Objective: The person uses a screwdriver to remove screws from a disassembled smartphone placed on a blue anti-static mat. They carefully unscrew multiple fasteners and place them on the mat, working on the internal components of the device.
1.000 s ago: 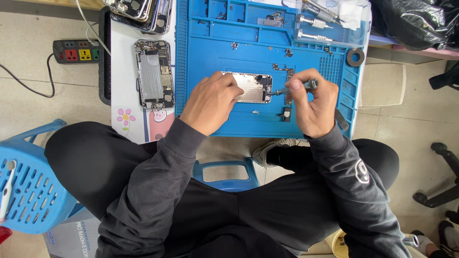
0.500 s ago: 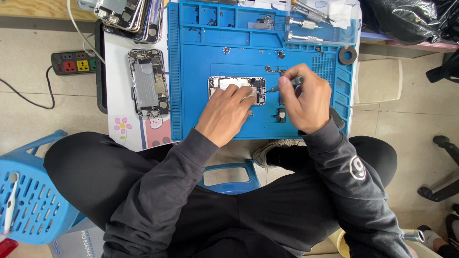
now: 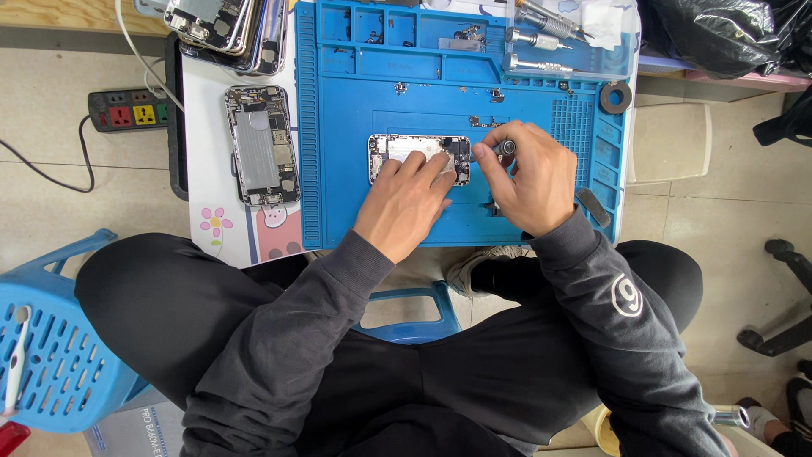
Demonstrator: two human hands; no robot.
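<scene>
At frame centre, a matt blue rubbery work mat (image 3: 355, 195) carries a shiny bare-metal opened phone body (image 3: 414, 154); upper-left shows a pale wooden tabletop edge (image 3: 59, 15).

Around the opened phone (image 3: 419, 156) on the blue mat (image 3: 338, 203), bare mat lies open toward the mat's near edge and toward its left rim. Beyond the phone, small loose screws and parts (image 3: 486, 121) dot the mat, and screwdrivers (image 3: 541, 38) fill the far tray. The left hand (image 3: 406, 203) and right hand (image 3: 529, 178) block the phone's near and right sides.
</scene>
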